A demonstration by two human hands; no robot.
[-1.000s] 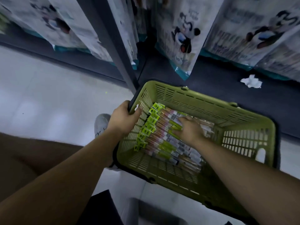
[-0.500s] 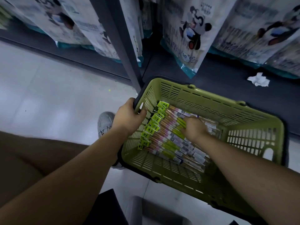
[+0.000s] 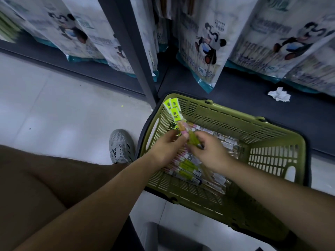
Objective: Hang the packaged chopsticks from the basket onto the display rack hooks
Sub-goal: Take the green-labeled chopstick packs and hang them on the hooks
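Observation:
A green plastic basket point(image 3: 235, 122) stands on the floor against the rack base. Several packaged chopsticks point(image 3: 190, 165) lie in its bottom. A small bunch of chopstick packs point(image 3: 175, 111) with bright green hang tabs is lifted above the basket's left end, tabs pointing up and away. My left hand point(image 3: 166, 147) pinches the bunch low down from the left. My right hand point(image 3: 208, 151) grips the same bunch from the right, just below the tabs. The rack's hooks are not visible.
A dark rack upright point(image 3: 137, 57) rises just left of the basket. Large panda-printed bags point(image 3: 204, 44) hang above the dark bottom shelf point(image 3: 244, 98), where a crumpled white tissue point(image 3: 279, 94) lies. My grey shoe point(image 3: 120, 147) and bent leg are left of the basket.
My left hand let go of the basket rim and joined the right hand. Together they raised a bunch of chopstick packs out of the pile, tabs up.

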